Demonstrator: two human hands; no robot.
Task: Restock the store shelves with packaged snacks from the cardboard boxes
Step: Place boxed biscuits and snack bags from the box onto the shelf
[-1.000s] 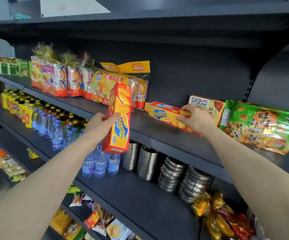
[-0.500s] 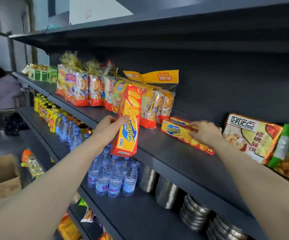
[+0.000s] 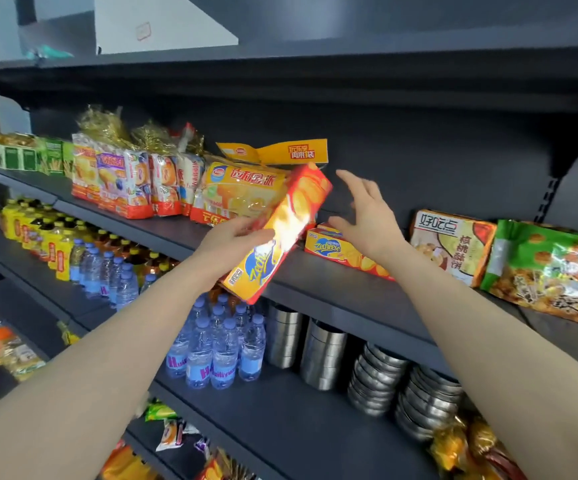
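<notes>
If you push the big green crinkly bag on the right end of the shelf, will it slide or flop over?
The green bag is soft plastic, so it would probably crumple and bend rather than hold stiff. It leans back on the shelf instead of standing upright, so it likely slides more than tips. Its glossy film looks slippery, and it seems light for its size.

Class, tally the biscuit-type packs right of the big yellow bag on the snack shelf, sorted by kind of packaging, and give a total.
Orange-and-yellow Zecheese cardboard boxes: 2
Orange-and-white walnut biscuit bags: 1
Green foil snack bags: 1
Total: 4
</notes>
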